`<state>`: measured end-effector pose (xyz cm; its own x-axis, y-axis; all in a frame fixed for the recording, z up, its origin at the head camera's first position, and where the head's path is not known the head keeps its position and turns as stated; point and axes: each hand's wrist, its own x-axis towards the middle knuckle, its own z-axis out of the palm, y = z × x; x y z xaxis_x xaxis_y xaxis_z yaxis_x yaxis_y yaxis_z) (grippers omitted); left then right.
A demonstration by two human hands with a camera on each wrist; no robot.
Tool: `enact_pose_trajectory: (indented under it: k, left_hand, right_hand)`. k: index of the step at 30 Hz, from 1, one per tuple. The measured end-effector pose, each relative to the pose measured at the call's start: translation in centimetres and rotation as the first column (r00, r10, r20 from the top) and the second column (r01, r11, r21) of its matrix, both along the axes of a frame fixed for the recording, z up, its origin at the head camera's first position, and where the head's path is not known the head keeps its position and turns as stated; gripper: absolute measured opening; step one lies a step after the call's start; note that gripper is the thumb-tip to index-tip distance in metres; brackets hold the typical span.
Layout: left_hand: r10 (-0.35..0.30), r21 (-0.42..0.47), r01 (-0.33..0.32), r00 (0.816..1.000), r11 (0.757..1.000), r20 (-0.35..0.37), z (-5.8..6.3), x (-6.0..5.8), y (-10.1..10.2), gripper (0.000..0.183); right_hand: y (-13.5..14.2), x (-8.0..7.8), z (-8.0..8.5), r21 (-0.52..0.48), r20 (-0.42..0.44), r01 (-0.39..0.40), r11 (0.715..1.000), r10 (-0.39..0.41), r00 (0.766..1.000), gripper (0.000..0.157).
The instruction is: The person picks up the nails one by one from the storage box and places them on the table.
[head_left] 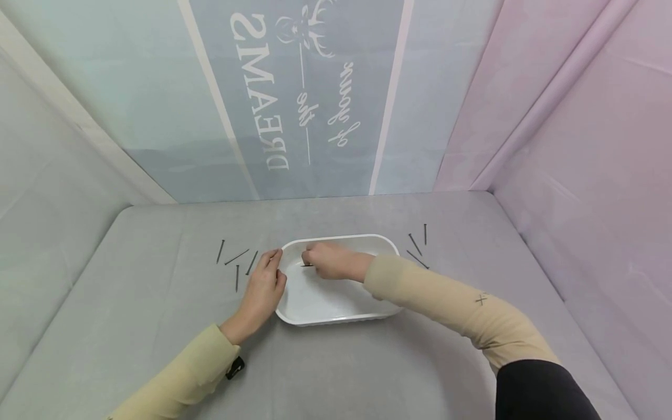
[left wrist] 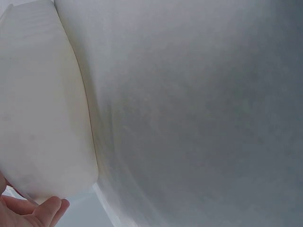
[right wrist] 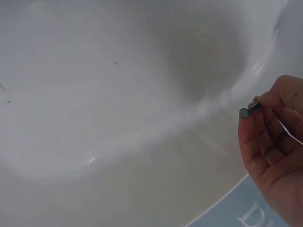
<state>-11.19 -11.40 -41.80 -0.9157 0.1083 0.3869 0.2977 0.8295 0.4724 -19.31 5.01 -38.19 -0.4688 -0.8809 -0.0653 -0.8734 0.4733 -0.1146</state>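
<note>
A white tray (head_left: 336,300) with rounded corners and raised walls stands on the grey surface. My left hand (head_left: 262,289) holds its left rim, the fingers at the upper left corner; in the left wrist view the fingertips (left wrist: 49,208) pinch the tray's edge. Over the inside of the tray, near the far wall, is my right hand (head_left: 333,261). It pinches a dark nail (head_left: 307,266) between thumb and fingers, and the nail's flat round head (right wrist: 245,113) shows in the right wrist view. The fingers hide part of its shank.
Several loose nails (head_left: 237,278) lie left of the tray, and several more nails (head_left: 415,244) lie to its right. Behind the surface hangs a pale blue printed cloth (head_left: 315,116), with a pink cloth wall (head_left: 593,175) on the right. A small black object (head_left: 235,368) shows beside the left sleeve.
</note>
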Motion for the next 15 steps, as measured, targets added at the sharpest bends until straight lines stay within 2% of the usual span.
enact_pose_trajectory:
  k: [15]
  left_hand:
    - [0.008,0.008,-0.008,0.999,1.0,0.037,0.3,0.1,0.1,0.044]
  right_hand:
    - [1.5,0.6,1.4,-0.007,0.041,0.042,0.999,-0.041,0.998,0.024]
